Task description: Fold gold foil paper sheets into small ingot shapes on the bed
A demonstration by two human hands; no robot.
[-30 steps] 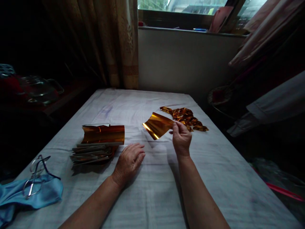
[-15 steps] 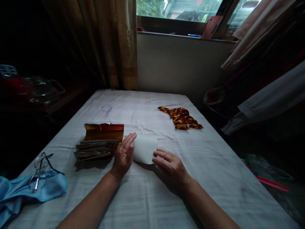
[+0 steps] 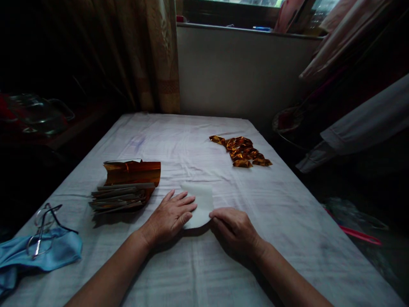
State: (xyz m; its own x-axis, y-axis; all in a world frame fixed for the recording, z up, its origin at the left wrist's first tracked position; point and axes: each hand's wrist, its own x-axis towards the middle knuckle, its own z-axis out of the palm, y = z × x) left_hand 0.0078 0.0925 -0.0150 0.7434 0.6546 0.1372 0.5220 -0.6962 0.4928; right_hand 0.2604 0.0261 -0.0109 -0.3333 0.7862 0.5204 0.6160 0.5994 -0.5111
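Left hand (image 3: 170, 216) spread on pale sheet (image 3: 202, 202), right hand (image 3: 235, 226) pinching its edge

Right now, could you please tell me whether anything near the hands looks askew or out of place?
Nothing looks spilled. The stack of metallic gold sheets looks askew, its edges uneven and its top curling; the eyeglasses lie partly on a rumpled blue cloth, mildly untidy.

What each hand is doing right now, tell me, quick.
Left hand: open, fingers resting on the left part of the pale sheet.
Right hand: closed, pinching the pale sheet at its near right corner.
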